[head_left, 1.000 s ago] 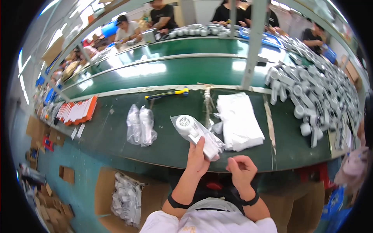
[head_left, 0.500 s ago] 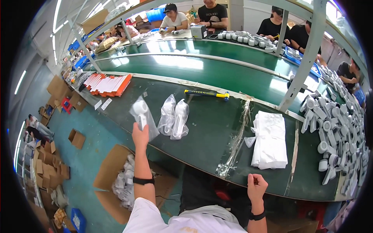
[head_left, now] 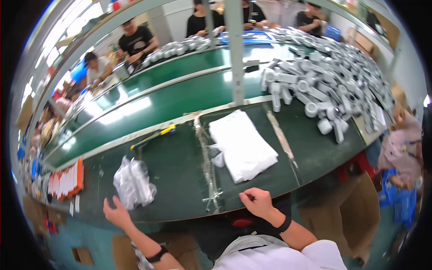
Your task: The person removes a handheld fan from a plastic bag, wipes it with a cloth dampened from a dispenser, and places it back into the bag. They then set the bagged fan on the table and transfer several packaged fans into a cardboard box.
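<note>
My left hand (head_left: 118, 213) is open, fingers apart and holding nothing, at the table's front edge. Just beyond it lie bagged white round-headed handled devices (head_left: 133, 182) in clear plastic; blur and overlap hide how many. My right hand (head_left: 258, 204) is closed with the fingers curled in, and nothing shows in it. It hovers by the front edge, near a stack of white plastic bags (head_left: 243, 146) that lies slightly askew on the dark table. A yellow-and-black hammer (head_left: 154, 137) rests behind the bagged devices.
Loose grey-white handled devices (head_left: 315, 85) are heaped at right. Orange-and-white boxes (head_left: 66, 180) stand at far left. A metal post (head_left: 235, 58) rises before the green conveyor (head_left: 180, 92). Open cartons (head_left: 360, 211) sit below the table. Several people work across the belt; another person is at right.
The bagged device in my left hand is no longer there, and that hand has opened. My view has swung right, bringing more of the device heap into sight. My right hand stays curled.
</note>
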Demonstrator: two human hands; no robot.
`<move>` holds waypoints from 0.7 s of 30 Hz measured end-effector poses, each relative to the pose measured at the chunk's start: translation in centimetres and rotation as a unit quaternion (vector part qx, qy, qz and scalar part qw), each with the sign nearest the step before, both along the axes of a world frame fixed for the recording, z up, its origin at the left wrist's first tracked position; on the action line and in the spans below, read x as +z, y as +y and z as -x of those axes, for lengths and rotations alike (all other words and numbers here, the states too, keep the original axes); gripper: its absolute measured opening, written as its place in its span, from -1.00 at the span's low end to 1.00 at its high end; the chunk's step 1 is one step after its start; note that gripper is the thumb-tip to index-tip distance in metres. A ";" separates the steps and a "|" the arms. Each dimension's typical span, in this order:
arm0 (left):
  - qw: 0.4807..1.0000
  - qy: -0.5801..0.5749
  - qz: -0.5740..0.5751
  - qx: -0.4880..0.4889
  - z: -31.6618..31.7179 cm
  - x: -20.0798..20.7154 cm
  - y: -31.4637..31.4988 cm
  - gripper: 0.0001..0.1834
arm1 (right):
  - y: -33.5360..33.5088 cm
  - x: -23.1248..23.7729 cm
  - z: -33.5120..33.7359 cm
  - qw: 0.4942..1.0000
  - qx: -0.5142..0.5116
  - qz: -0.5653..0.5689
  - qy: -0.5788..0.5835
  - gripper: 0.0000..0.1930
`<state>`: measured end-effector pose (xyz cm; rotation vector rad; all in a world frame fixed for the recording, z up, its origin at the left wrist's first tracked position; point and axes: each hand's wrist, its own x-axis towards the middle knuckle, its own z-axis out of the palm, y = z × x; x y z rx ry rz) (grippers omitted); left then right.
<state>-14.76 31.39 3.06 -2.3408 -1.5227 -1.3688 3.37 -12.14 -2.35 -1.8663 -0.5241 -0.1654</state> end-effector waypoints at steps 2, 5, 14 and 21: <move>0.987 -0.110 0.020 -0.115 -3.1 1.6 -4.9 -0.61 | -0.4 0.3 -0.5 1.000 0.012 -0.008 -0.008 -0.86; 0.927 -0.150 0.123 -0.320 -7.6 0.4 -12.4 -0.78 | -1.4 0.2 -0.5 1.000 0.006 -0.029 0.002 -0.87; 0.829 -0.101 0.356 -0.419 -11.6 -6.5 -19.1 -0.82 | -18.3 3.5 -14.1 0.917 -0.391 0.037 -0.073 -0.66; 0.846 -0.080 0.336 -0.406 -11.7 -6.0 -19.1 -0.83 | -28.7 1.1 -23.1 0.783 -0.508 0.356 0.054 -0.35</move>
